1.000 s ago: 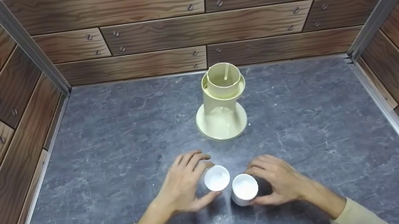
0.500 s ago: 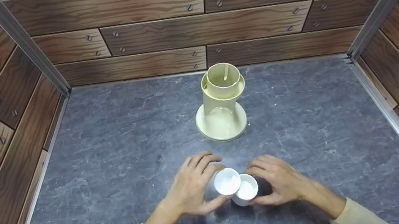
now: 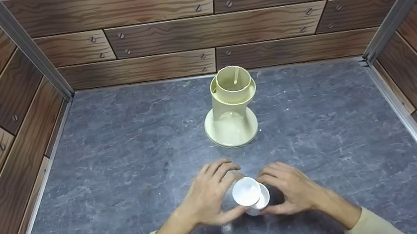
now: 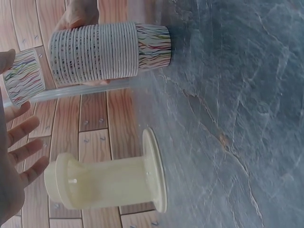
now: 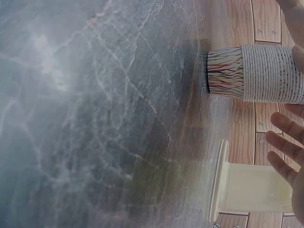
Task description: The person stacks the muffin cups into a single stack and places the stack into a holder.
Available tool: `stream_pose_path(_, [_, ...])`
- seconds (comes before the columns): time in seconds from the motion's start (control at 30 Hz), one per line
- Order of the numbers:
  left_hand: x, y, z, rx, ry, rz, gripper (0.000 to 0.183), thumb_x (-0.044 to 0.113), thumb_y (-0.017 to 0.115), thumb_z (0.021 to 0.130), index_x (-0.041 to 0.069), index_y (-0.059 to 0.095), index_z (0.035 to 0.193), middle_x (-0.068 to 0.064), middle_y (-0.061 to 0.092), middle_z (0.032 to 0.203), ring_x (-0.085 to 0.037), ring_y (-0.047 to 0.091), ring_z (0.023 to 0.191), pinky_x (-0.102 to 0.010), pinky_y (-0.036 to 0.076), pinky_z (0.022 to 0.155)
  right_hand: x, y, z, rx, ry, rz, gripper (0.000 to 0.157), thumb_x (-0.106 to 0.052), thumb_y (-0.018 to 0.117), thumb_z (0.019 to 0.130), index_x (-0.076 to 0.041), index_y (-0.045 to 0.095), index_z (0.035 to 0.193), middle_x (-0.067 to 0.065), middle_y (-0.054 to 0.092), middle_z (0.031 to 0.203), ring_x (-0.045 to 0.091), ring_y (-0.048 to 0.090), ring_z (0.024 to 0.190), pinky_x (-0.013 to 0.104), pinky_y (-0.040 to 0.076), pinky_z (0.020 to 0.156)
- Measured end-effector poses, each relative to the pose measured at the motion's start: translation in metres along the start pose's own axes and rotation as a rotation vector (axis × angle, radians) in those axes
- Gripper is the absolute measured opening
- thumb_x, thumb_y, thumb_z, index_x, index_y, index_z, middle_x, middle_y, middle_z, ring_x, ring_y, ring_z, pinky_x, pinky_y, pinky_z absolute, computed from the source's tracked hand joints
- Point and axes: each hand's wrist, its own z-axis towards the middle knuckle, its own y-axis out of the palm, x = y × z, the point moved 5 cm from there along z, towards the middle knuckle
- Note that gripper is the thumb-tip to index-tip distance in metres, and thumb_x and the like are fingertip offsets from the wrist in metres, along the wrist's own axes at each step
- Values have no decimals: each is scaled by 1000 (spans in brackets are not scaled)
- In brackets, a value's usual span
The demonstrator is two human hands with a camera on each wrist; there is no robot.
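Note:
My left hand (image 3: pixel 211 195) pinches a single paper cup (image 3: pixel 246 191) between thumb and fingers, its white mouth facing up. In the left wrist view that paper cup (image 4: pixel 23 76) shows wavy coloured lines and hangs above the rim end of a tall stack of nested paper cups (image 4: pixel 95 52). The stack (image 5: pixel 273 73) stands upright on the table, with the same wavy print on its lowest cup. Around its upper part, my right hand (image 3: pixel 290 186) curls thumb and fingers. From the head view, the single cup overlaps the stack's mouth.
A cream plastic stand (image 3: pixel 233 125), with a round base and a double-rimmed tube on top, is behind the hands on the grey marbled table (image 3: pixel 133 146). Wood-patterned panels (image 3: pixel 161 36) wall the table at the back and both sides.
My left hand has moved right with the single paper cup, from beside the stack to partly over its mouth. The right hand and the stack have stayed in place.

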Motion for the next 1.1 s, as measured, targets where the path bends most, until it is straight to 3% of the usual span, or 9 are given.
stream_pose_path(0.57, [7, 12, 1, -4, 28, -7, 55, 59, 75, 84, 19, 65, 120, -2, 68, 127, -23, 62, 125, -38, 54, 100, 0, 1, -1, -1, -4, -7, 58, -65, 82, 80, -16, 71, 110, -3, 71, 108, 15, 66, 98, 36, 57, 87])
stream_pose_path(1.1, [5, 22, 1, -118, -31, -28, 57, 60, 76, 85, 22, 65, 125, 0, 66, 134, -23, 59, 132, -38, 54, 102, 0, 1, 0, -17, 10, 5, 56, -61, 84, 80, -17, 71, 111, -4, 71, 108, 14, 65, 96, 35, 57, 85])
